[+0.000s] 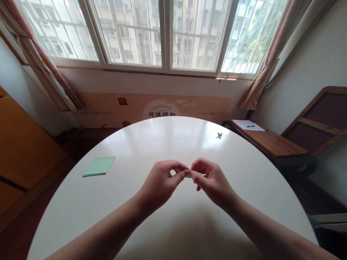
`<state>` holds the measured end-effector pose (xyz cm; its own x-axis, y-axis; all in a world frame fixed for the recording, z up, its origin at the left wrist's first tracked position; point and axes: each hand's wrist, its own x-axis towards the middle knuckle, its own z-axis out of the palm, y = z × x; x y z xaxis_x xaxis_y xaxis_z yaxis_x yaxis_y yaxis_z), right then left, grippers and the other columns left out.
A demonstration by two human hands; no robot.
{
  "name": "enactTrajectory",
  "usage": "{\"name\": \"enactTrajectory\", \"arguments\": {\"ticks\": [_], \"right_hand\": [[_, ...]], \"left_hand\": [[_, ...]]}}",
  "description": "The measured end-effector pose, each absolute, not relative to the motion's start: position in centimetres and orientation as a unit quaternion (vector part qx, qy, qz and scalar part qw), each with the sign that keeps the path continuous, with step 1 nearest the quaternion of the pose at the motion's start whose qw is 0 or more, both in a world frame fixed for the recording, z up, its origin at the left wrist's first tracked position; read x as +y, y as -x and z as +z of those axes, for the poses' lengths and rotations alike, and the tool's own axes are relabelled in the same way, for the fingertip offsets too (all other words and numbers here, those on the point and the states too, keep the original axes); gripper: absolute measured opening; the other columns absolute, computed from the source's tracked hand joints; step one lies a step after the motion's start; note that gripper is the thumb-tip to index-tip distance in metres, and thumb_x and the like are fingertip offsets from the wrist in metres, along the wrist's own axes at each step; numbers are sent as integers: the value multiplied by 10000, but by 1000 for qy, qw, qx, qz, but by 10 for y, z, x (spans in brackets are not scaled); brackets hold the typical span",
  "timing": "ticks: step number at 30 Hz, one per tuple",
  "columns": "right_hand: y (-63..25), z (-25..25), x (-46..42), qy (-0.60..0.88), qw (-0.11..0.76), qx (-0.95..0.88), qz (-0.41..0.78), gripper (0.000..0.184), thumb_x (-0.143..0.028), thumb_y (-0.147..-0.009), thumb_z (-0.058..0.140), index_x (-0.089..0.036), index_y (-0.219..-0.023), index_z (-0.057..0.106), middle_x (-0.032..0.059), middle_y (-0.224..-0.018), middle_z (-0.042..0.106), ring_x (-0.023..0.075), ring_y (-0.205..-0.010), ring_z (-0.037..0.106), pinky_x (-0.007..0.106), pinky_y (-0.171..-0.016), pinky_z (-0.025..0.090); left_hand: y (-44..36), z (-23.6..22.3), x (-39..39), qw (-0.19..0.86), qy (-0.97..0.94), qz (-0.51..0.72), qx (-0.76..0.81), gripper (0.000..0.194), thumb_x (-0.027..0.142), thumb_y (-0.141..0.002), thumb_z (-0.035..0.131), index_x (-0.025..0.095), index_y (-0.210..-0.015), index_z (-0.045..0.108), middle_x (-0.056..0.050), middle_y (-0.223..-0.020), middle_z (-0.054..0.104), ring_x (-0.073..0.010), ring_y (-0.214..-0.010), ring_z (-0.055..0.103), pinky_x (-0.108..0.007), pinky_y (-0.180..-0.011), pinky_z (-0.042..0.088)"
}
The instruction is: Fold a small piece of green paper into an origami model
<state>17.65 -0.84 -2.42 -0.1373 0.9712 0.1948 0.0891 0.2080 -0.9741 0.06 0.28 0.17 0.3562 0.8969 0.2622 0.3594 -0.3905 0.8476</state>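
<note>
Above the middle of the white table, my left hand [162, 180] and my right hand [210, 180] meet at the fingertips. Both pinch a small piece of folded paper [189, 176], pale green and mostly hidden by the fingers. Its folded shape is too small and covered to make out. Farther back on the right lies a small green folded paper figure [219, 135], apart from both hands. To the left rests a stack of square paper [99, 166] with a light green sheet on top.
The round white table [130, 224] spreads under both arms, its curved edge facing the window. Beyond its right edge stands a wooden side table [282, 141] with a white sheet [248, 125] and a dark pen-like item on it. A wooden cabinet [27, 144] is at the left.
</note>
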Motion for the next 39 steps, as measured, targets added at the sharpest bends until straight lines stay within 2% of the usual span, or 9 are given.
{"name": "enactTrajectory", "arguments": {"ticks": [10,16,21,26,31,34,39], "right_hand": [[-178,-24,-3,462,443,-577,507,36,-202,-703,558,-185,-671,558,-39,-578,512,107,-529,473,219,-461,448],[-185,-23,3,465,446,-560,521,30,-199,-692,551,-185,-665,551,9,-670,619,125,-565,526,220,-453,443],[-187,-19,5,439,520,-495,540,110,-269,-765,607,-192,-844,604,10,-799,628,138,-627,552,220,-443,467],[-177,-30,0,422,466,-553,546,239,-341,-807,711,-183,-975,649,9,-794,601,154,-685,591,220,-460,493],[-173,-36,-4,420,462,-579,524,250,-399,-834,722,-178,-937,670,11,-746,600,163,-703,590,213,-459,493],[-174,-34,-3,422,484,-569,513,247,-414,-840,718,-172,-852,668,0,-681,578,152,-658,566,211,-447,482],[-176,-32,-1,412,521,-543,513,249,-413,-828,728,-171,-828,670,12,-709,611,142,-633,560,213,-439,471]], "left_hand": [[-1,9,4,388,-725,353,446,181,284,-848,652,189,-777,790,-33,-746,767,-183,-666,655,-267,-625,500],[5,10,11,423,-682,366,472,211,340,-821,678,160,-809,788,-62,-759,756,-179,-648,612,-261,-552,484],[8,9,19,481,-576,440,494,261,397,-765,740,143,-817,769,-76,-798,744,-176,-709,591,-246,-550,475],[2,6,16,529,-512,476,481,274,410,-703,792,152,-791,757,-65,-805,730,-159,-696,567,-234,-540,427],[-4,1,10,556,-530,451,454,266,403,-722,775,145,-782,755,-77,-789,732,-164,-685,577,-247,-557,410],[-5,-3,11,553,-544,432,460,257,391,-732,763,145,-806,751,-69,-794,724,-166,-700,573,-245,-566,415],[-5,-5,11,549,-601,358,457,196,339,-742,738,149,-790,752,-46,-775,706,-174,-728,576,-247,-591,431]]}}
